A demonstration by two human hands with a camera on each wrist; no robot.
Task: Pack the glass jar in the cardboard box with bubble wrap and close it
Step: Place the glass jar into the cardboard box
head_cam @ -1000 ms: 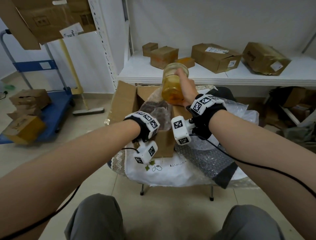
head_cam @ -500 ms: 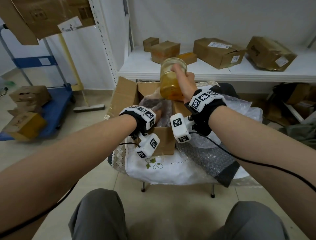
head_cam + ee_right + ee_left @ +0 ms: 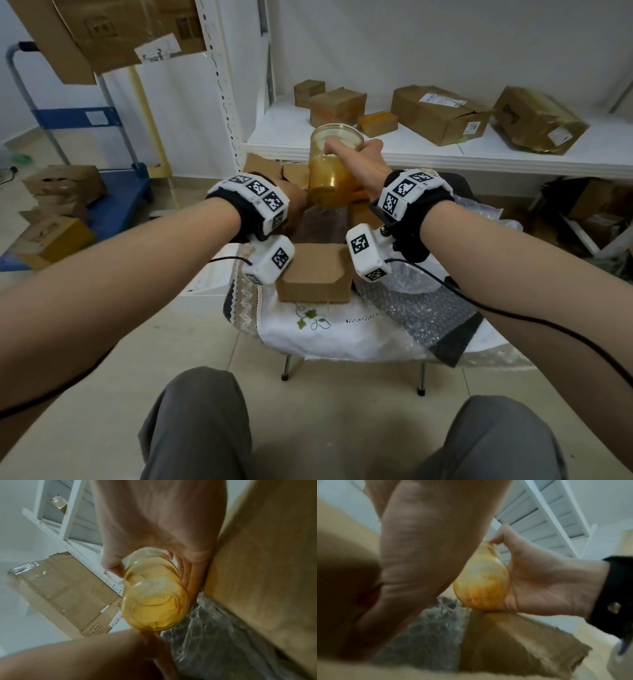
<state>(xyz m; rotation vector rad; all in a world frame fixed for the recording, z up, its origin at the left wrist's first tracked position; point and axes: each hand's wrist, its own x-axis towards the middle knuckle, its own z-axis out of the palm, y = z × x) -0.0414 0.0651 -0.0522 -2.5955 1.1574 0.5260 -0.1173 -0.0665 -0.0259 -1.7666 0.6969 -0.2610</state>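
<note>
Glass jar [image 3: 334,168]: we see it amber-tinted and held upright above the open cardboard box [image 3: 315,274]; its mouth faces up, and its base hangs over the box's opening, clear of the lining.
Right hand [image 3: 368,164]: our grip here is wrapped round the jar's side, thumb on the near face by the rim, fingers curled behind it; the right wrist view shows the same clasp [image 3: 154,536].
Left hand [image 3: 291,209]: it sits at the box's left rim, just below and beside the jar. We cannot tell how far this grip is open; the wrist band hides it from the head camera and the left wrist view is blurred.
Bubble wrap [image 3: 322,226]: a sheet lines the inside of the box, seen grey and crinkled under the jar; more lies spread on the table to the right [image 3: 424,308].
Table [image 3: 342,335]: small, low, on thin metal legs, covered by a white embroidered cloth; the box stands on it with flaps up.
Room: pale tiled floor; a white shelf [image 3: 445,150] behind the table carries several taped cartons; a blue trolley [image 3: 113,205] stands on the left with more cartons on and around it.
Change: compared with half a second ago, our left wrist has risen from beside the box's front to its upper rim, nearer the jar. The jar stays in the right hand's clasp at much the same height above the box.
</note>
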